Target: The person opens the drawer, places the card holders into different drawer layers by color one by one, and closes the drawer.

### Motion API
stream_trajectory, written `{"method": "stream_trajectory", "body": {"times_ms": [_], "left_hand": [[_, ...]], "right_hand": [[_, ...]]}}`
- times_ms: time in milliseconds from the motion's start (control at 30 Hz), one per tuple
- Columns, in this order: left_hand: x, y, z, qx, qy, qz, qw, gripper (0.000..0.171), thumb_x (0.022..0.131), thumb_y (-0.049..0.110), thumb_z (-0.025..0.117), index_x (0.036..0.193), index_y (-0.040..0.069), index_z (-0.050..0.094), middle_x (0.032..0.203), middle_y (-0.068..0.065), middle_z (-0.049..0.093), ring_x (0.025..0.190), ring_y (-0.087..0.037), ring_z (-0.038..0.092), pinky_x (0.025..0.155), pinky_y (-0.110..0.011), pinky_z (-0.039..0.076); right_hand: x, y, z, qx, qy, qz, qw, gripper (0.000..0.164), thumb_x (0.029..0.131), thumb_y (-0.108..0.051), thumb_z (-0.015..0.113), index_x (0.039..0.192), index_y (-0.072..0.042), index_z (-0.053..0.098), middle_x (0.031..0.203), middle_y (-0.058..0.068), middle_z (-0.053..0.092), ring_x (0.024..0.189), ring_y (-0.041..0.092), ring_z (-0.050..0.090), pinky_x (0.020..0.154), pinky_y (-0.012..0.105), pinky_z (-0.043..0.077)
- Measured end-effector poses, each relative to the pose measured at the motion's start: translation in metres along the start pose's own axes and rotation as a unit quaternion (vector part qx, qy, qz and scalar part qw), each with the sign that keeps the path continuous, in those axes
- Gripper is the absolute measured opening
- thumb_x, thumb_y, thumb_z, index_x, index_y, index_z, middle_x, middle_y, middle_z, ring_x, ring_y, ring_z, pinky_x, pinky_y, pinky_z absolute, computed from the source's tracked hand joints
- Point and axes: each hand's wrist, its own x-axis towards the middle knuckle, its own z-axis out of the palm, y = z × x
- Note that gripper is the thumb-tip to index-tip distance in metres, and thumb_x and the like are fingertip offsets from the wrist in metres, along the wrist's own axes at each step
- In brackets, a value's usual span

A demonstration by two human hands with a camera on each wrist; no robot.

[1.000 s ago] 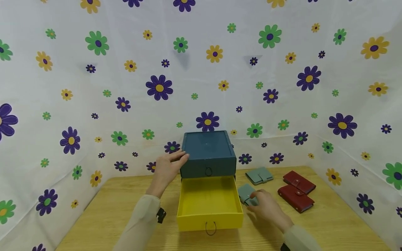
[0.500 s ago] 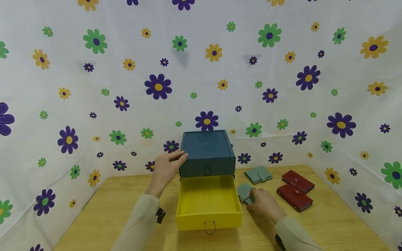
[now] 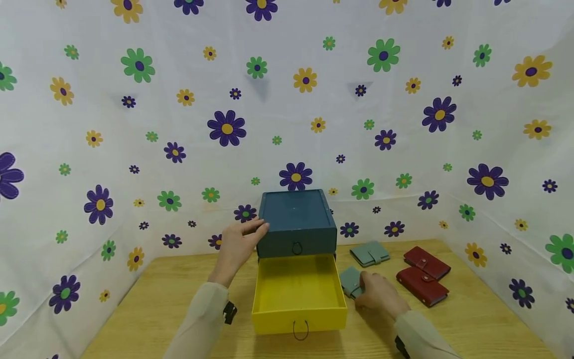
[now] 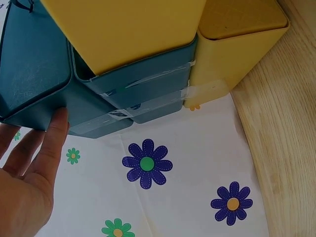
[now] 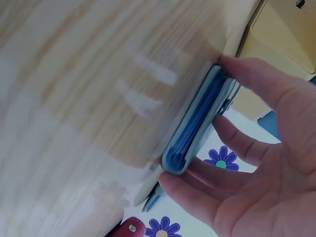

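My left hand [image 3: 235, 250] touches the left side of a dark blue drawer box [image 3: 293, 212] near its top edge; in the left wrist view a straight finger [image 4: 55, 131] lies against its wall. Below that box a yellow drawer [image 3: 299, 320] stands pulled out with nothing in it. Right of the drawer my right hand [image 3: 380, 295] holds a pale green wallet [image 3: 349, 278] by its edges, low at the table. In the right wrist view the thumb is at one end of the wallet [image 5: 195, 121] and fingertips are at the other.
Another pale green wallet [image 3: 369, 253] lies behind the held one. Two dark red wallets [image 3: 423, 285] overlap farther right on the wooden table [image 3: 170, 304]. A yellow box [image 4: 212, 69] forms the stack's lowest level. Flowered cloth [image 3: 188, 129] hangs behind and at both sides.
My right hand has closed in on the near pale green wallet and moved slightly left, its fingers now around it. The left hand stays at the blue box.
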Motion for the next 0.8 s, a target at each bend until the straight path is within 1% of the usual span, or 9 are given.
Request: {"method": "stream_trajectory", "body": {"times_ms": [133, 300, 533, 800], "left_hand": [[0.001, 0.001, -0.001, -0.002, 0.006, 0.002, 1.0000, 0.050, 0.089, 0.053, 0.065, 0.127, 0.019, 0.068, 0.138, -0.003, 0.060, 0.118, -0.025, 0.064, 0.089, -0.039, 0.057], [0.000, 0.002, -0.001, -0.004, 0.001, 0.001, 1.0000, 0.051, 0.089, 0.053, 0.065, 0.127, 0.019, 0.068, 0.139, -0.003, 0.059, 0.121, -0.026, 0.062, 0.091, -0.040, 0.056], [-0.001, 0.001, 0.001, -0.013, 0.001, -0.006, 0.9999, 0.049, 0.089, 0.051, 0.066, 0.127, 0.019, 0.068, 0.139, -0.003, 0.059, 0.118, -0.025, 0.064, 0.090, -0.039, 0.057], [-0.002, 0.003, 0.001, -0.007, 0.000, -0.012, 0.9999, 0.049, 0.090, 0.050, 0.066, 0.127, 0.019, 0.067, 0.138, -0.003, 0.060, 0.119, -0.026, 0.064, 0.089, -0.039, 0.057]], "right_hand": [[0.001, 0.001, -0.002, 0.003, 0.001, -0.004, 1.000, 0.040, 0.074, -0.024, 0.084, 0.099, -0.006, 0.059, 0.086, 0.006, 0.061, 0.076, 0.020, 0.053, 0.074, 0.040, 0.053], [0.001, 0.003, -0.003, 0.012, 0.000, 0.002, 1.000, 0.038, 0.072, -0.022, 0.084, 0.097, -0.007, 0.060, 0.084, 0.004, 0.061, 0.075, 0.019, 0.053, 0.070, 0.036, 0.052], [-0.005, 0.009, -0.003, 0.017, 0.028, -0.016, 0.999, 0.033, 0.070, -0.023, 0.083, 0.092, -0.009, 0.062, 0.083, 0.003, 0.063, 0.072, 0.017, 0.052, 0.064, 0.033, 0.047], [-0.010, 0.013, -0.005, 0.035, 0.044, -0.021, 0.998, 0.029, 0.069, -0.022, 0.082, 0.089, -0.011, 0.064, 0.071, 0.003, 0.056, 0.064, 0.017, 0.049, 0.054, 0.028, 0.038]]}}
